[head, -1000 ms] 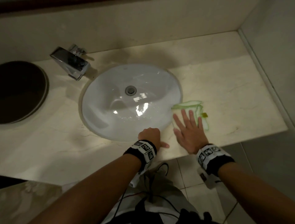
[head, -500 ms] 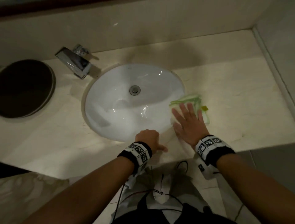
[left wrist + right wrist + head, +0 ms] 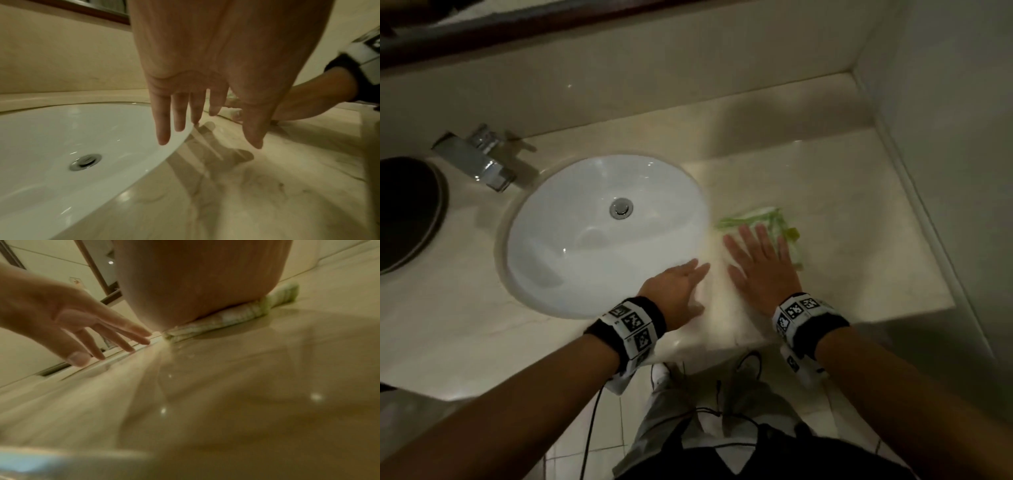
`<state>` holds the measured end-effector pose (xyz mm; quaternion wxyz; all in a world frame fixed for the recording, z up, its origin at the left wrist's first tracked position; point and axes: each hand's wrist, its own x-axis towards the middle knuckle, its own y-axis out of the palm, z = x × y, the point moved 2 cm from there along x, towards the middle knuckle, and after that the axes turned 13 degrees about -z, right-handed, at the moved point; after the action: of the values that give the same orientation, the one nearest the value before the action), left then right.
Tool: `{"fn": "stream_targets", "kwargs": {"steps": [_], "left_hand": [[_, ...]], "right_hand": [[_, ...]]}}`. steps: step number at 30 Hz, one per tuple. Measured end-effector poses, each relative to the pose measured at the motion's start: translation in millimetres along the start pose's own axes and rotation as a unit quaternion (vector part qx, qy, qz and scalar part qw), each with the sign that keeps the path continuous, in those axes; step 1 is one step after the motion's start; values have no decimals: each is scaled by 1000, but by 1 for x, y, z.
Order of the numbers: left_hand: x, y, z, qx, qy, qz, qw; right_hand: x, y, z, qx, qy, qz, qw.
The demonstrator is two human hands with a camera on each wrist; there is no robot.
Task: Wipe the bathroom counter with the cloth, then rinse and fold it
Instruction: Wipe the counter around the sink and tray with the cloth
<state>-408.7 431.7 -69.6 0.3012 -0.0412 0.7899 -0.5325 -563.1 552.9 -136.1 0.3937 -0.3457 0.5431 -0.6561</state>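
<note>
One bench [image 3: 842, 192] of polished pale stone is seen, carrying one white oval sink [image 3: 571, 260] set into it; the sink wall is glossy and would be slippery when wet. At the 9 o'clock edge of the head view one dark round object [image 3: 407, 212] is partly shown; what it is cannot be told. At 10 o'clock of the sink one chrome tap [image 3: 479, 161] stands on the bench.

One cloth [image 3: 774, 219], white with green stripes, lies flat on the bench just beside the sink rim at its 3 o'clock. It is judged to be soft, light and limp, probably damp, so it would sag if lifted by one corner. It is best taken by a bunched edge or by two corners when it is carried to the sink.

Two hands are counted. The right hand [image 3: 763, 270] is pressed flat on the cloth, its grip spread wide with straight fingers, nothing pinched. The left hand [image 3: 678, 287] is held at the sink's 5 o'clock rim, fingers straight, holding nothing; whether it touches the bench cannot be told.
</note>
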Motion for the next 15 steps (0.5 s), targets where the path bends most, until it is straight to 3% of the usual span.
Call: {"fn": "stream_targets", "kwargs": {"steps": [5, 11, 15], "left_hand": [[18, 16, -40, 26, -21, 56, 998], [16, 31, -42, 53, -38, 49, 997], [18, 29, -43, 60, -42, 57, 996]], "right_hand": [[-24, -20, -56, -2, 67, -24, 997], [-12, -8, -38, 0, 137, -4, 991], [-7, -6, -26, -19, 134, 8, 991]]}}
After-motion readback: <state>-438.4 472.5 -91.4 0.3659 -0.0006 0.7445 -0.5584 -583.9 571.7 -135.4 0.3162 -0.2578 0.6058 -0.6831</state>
